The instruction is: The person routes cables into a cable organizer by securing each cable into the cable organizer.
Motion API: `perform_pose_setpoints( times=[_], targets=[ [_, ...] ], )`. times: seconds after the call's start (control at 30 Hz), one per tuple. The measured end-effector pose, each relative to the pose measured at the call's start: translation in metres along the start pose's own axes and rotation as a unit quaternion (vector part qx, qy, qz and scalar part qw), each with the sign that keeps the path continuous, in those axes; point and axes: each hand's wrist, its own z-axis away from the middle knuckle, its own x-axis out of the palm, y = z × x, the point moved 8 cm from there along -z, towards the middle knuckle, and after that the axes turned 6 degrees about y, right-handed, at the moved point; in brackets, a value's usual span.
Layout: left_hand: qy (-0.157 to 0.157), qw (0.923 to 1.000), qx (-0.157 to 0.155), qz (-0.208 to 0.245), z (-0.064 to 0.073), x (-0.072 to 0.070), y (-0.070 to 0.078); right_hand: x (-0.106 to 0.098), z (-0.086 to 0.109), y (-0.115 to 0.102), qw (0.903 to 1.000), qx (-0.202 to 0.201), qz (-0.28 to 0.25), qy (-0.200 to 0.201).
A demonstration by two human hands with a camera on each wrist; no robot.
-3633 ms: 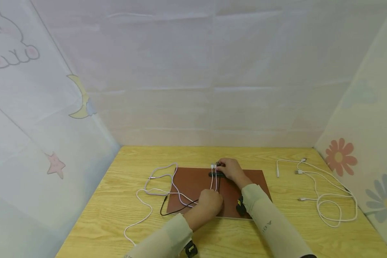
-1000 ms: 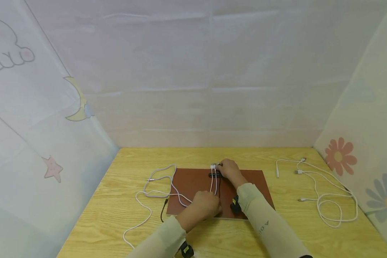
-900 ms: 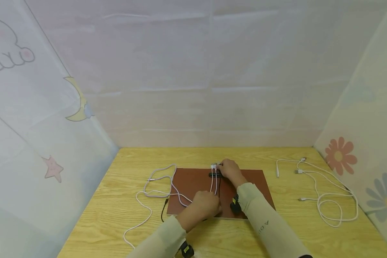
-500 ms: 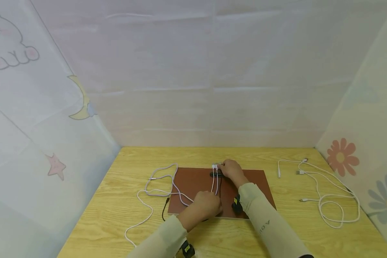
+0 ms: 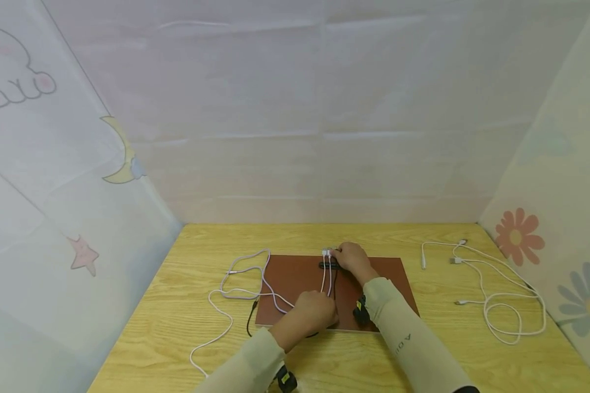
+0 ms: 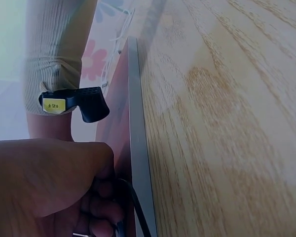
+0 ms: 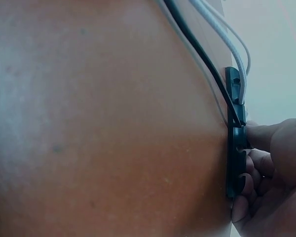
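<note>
A black cable holder [image 5: 324,266] with notches lies near the far edge of the brown board [image 5: 292,275]. Seated in its slots are a white cable [image 5: 323,279], a pale lilac cable [image 5: 331,283] and a black cable [image 7: 207,61]. My right hand [image 5: 352,257] is at the holder's far side, thumb and fingers pinching the black cable's end just past its slot; the plug is mostly hidden. Closer to the board's front edge, my left hand [image 5: 316,312] grips the cables with curled fingers. The black cable [image 6: 138,212] passes out beside those fingers in the left wrist view.
Loops of white and lilac cable [image 5: 236,295] spread over the wooden table [image 5: 152,322] on the left, near a black cable's plug [image 5: 255,304]. Several white cables [image 5: 501,297] lie on the right. Printed cloth walls [image 5: 324,136] surround the table's back and sides.
Since the earliest frame, my left hand has come slightly toward the front edge, and the black cable's loose stretch has shifted toward the front edge. My right hand stays at the holder.
</note>
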Motion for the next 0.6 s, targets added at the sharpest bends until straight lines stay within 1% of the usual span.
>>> perform_pose_setpoints(
  times=[0.23,0.37,0.5,0.6],
  targets=[
    [0.001,1.0,0.005,-0.006,0.002,-0.005,0.002,-0.002,0.0,-0.002,0.9999,-0.011,-0.004,-0.002],
    [-0.001,1.0,0.007,0.001,0.004,-0.009,0.002,-0.003,0.0,-0.002,0.9998,-0.021,-0.006,-0.001],
    [-0.002,0.9995,0.026,0.015,0.005,-0.011,0.003,-0.003,0.001,-0.002,0.9997,-0.022,-0.01,-0.001],
    [-0.005,0.9988,0.044,0.022,0.006,-0.009,0.004,-0.004,0.002,-0.002,0.9996,-0.023,-0.012,-0.006]
  ],
)
